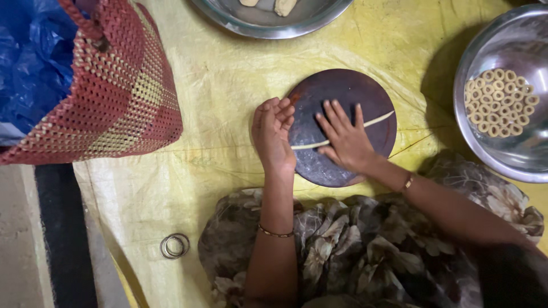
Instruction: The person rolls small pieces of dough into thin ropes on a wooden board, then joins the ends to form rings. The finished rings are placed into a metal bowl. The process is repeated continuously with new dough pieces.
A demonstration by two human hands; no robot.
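— Yellow plastic sheeting (228,85) covers the floor across most of the frame, and we sit at its lower edge with the round dark wooden board (342,126) at centre. Where do we stand?

— We judge ourselves partway through. Our right hand (345,140) lies flat, fingers spread, palm down on the thin pale rope of dough (379,120), which runs across the board from lower left to upper right. It presses the rope and grips nothing.

— And the left hand (273,136)?

— It stands on its edge at the board's left rim, fingers loosely curled and half open. The rope's near end seems to meet its palm, though we cannot tell whether it pinches it.

— What looks finished?

— The large steel bowl (508,91) at the right edge holds a packed cluster of small pale dough rings (501,103), so a good batch is shaped already.

— What is left?

— This rope is uncut and unformed. The wide steel dish (274,23) at the top edge shows two pale lumps (274,5), probably dough, only partly in view.

— Anything else around us?

— A red and cream woven basket (114,91) at upper left, with blue plastic (28,57) behind it, and thin metal bangles (174,246) on the sheeting at lower left.
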